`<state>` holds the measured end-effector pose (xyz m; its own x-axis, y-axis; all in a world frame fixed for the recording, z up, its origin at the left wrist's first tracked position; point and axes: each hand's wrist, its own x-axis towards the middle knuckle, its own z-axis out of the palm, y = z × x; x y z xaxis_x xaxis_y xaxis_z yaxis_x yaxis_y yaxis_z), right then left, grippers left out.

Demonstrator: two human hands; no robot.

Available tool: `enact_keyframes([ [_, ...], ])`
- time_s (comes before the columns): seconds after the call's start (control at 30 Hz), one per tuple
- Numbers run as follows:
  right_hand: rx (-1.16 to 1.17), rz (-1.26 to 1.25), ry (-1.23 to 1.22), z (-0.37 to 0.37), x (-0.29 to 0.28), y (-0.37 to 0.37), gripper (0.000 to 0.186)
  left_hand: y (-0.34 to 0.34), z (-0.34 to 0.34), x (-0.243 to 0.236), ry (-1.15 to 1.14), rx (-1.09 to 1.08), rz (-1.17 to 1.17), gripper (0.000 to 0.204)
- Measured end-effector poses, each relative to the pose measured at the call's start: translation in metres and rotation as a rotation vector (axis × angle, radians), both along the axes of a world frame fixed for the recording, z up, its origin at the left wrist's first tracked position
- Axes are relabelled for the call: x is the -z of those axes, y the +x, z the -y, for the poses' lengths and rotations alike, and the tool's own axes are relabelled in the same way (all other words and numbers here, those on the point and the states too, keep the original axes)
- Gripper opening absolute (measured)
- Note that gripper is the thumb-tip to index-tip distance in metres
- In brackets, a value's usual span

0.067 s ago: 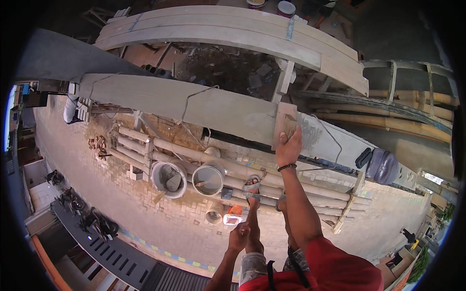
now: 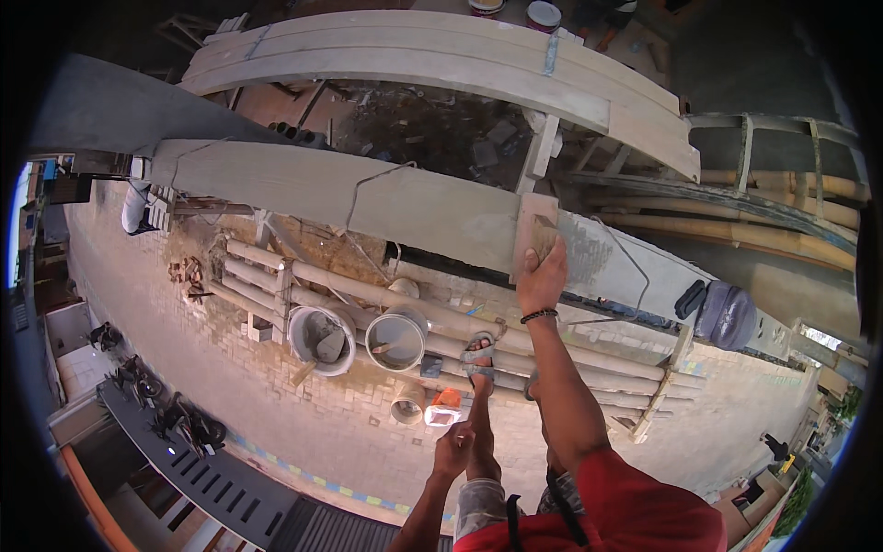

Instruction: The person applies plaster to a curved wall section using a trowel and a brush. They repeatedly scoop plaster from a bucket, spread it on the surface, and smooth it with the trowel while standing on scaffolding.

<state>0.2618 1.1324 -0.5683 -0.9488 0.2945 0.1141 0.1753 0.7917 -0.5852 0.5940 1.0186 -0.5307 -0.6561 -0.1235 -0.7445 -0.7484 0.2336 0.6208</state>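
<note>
My right hand (image 2: 543, 281) is closed round the handle of a flat plastering float (image 2: 541, 210). The float's plate lies on the top of a long beam with wet grey plaster (image 2: 441, 198). Left of the float the plaster looks smooth; to the right is a rougher, patchy grey stretch (image 2: 593, 248). A bent metal rod clamp (image 2: 356, 198) grips the beam to the left, and a similar rod (image 2: 641, 267) stands to the right. Down by my thigh, my left hand (image 2: 452, 451) is curled into a fist with nothing visible in it, apart from the beam.
My sandalled foot (image 2: 478, 359) stands on bamboo poles (image 2: 441, 345) above paving. Below are a bucket of grey mortar with a trowel (image 2: 320, 340), a bucket of water (image 2: 395, 340) and a small pail (image 2: 407, 405). A purple-grey bundle (image 2: 725, 316) sits at the beam's right.
My right hand and the float have shifted slightly left and toward me along the beam. My left hand has stayed nearly still.
</note>
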Motion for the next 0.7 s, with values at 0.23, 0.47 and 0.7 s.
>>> enact_keyframes([
  [0.23, -0.268, 0.182, -0.187, 0.078, -0.017, 0.009, 0.054, -0.024, 0.002, -0.009, -0.093, 0.127, 0.022, 0.028],
  [0.47, 0.052, 0.452, -1.554, 0.045, -0.02, 0.025, 0.041, -0.028, 0.007, -0.005, -0.031, 0.017, -0.033, 0.032],
  [0.7, 0.108, 0.044, -0.67, -0.03, -0.009, -0.016, 0.049, -0.015, 0.009, -0.003, -0.063, 0.061, 0.021, 0.031],
])
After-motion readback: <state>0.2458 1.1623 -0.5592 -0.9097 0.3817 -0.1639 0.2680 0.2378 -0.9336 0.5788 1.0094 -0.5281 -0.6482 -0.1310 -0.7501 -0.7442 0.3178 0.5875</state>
